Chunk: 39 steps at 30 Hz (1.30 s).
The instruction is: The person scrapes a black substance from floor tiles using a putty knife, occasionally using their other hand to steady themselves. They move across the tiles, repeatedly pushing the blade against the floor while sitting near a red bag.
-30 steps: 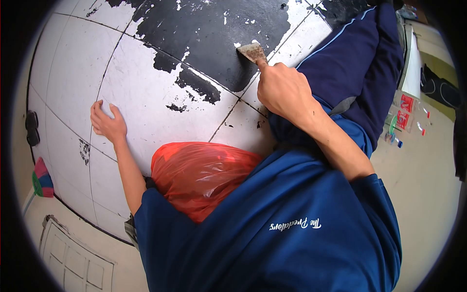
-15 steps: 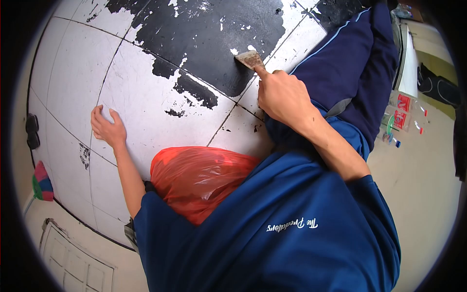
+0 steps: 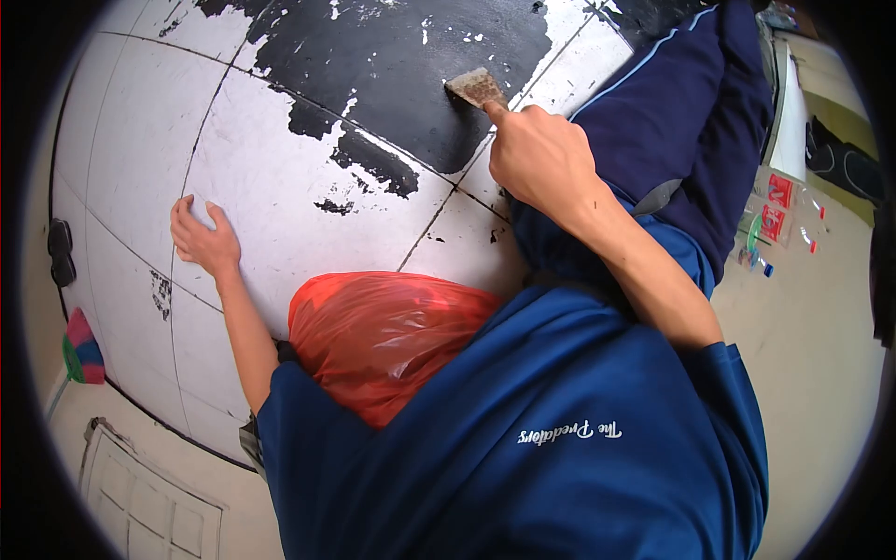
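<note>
My right hand (image 3: 543,159) is closed around a paint scraper (image 3: 477,87), index finger pressed along its worn, rusty blade. The handle is hidden inside my fist. The blade rests over a black patch (image 3: 392,70) where the white surface is gone from the tiled floor. My left hand (image 3: 203,235) lies on the white floor tiles (image 3: 271,187), fingers apart and a little bent, holding nothing. Ragged white edges and small white specks border the black area.
A red plastic bag (image 3: 387,341) sits against my body between my arms. My leg in dark trousers (image 3: 653,121) stretches along the right. Plastic bottles (image 3: 775,219) lie farther right. A colourful broom head (image 3: 84,350) and dark footwear (image 3: 62,252) are at the far left.
My right hand has moved slightly up the frame with the scraper, farther onto the black patch. White flakes seen at the blade's edge no longer show there. My left hand stays almost in place.
</note>
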Each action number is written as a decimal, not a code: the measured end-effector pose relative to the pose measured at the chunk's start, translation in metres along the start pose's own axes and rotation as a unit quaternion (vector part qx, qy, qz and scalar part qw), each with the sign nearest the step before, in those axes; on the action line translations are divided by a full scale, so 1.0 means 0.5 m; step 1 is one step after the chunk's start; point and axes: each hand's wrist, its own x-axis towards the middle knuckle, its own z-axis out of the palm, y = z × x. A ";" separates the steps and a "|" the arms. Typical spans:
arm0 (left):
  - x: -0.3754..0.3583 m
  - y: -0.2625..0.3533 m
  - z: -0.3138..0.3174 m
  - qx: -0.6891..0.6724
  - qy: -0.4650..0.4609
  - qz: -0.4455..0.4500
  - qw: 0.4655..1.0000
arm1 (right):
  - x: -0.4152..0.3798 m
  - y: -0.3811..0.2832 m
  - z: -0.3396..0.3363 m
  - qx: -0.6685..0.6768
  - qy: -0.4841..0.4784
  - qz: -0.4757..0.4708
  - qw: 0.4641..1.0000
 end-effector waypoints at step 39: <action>-0.005 -0.005 0.000 0.014 0.004 0.008 1.000 | 0.014 0.007 -0.023 0.030 -0.033 0.006 0.999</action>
